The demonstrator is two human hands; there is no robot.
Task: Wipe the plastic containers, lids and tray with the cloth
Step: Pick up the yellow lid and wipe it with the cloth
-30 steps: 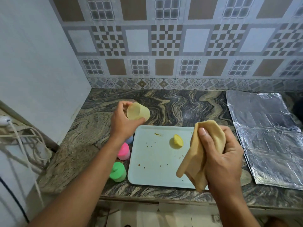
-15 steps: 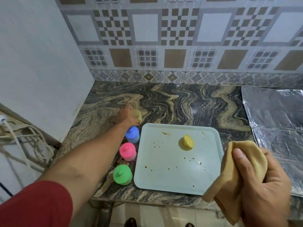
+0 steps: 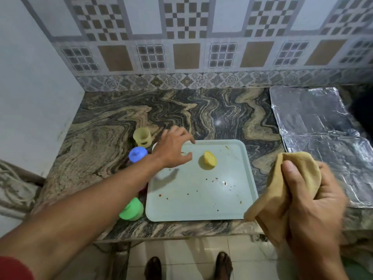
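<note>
On the marbled worktop [image 3: 212, 118], seen from the head camera, the pale tray [image 3: 201, 199] lay crumb-speckled near the front edge with the yellow lid [image 3: 210, 162] resting on it. The open yellow container [image 3: 142, 136], the blue container [image 3: 137, 154] and the green container [image 3: 131, 209] stood in a row just left of the tray, probably parked there to keep it free for wiping. The left hand [image 3: 174, 147] reached over the tray's far-left corner, fingers loosely spread and holding nothing, aimed toward the lid. The right hand [image 3: 308, 201] hung raised off the tray's right side, clenched around the bunched tan cloth [image 3: 286, 184], seemingly ready to wipe. Crinkled foil [image 3: 323, 138] covered the worktop's right end.
</note>
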